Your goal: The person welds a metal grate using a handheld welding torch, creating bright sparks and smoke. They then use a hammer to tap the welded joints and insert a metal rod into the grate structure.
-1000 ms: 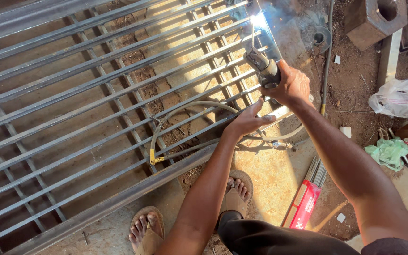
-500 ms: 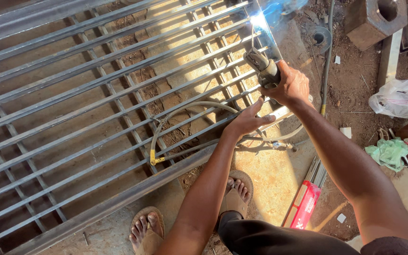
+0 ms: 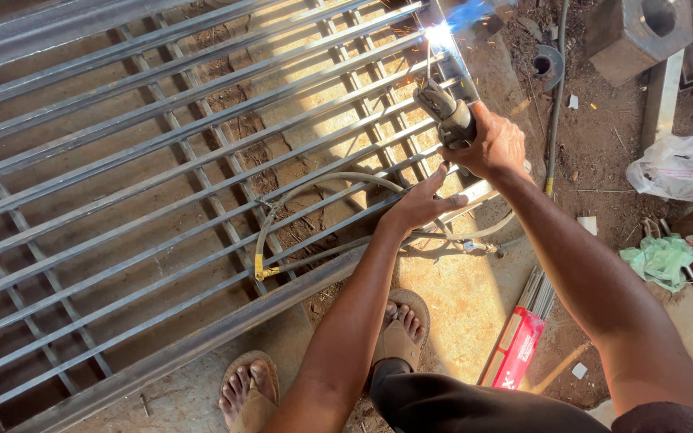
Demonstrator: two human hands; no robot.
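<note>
Your right hand (image 3: 491,146) is clenched around the grey stick-welding electrode holder (image 3: 445,115), rod pointing toward 12 o'clock into the bright white-blue arc (image 3: 440,35) at the top corner of the long grey steel bar grille (image 3: 162,176). Your left hand (image 3: 420,202) lies flat and released on the frame rail, gripping nothing, just at 7 o'clock from the holder. Honestly, that's close: sparks could land on those bare fingers, and your sandalled feet (image 3: 399,325) sit right under the drop zone at 6 o'clock. The pale welding cable (image 3: 314,186) loops through the bars; I think it could snag and jerk the rod off the seam. The red electrode box (image 3: 516,350) lies at 5 o'clock.
</note>
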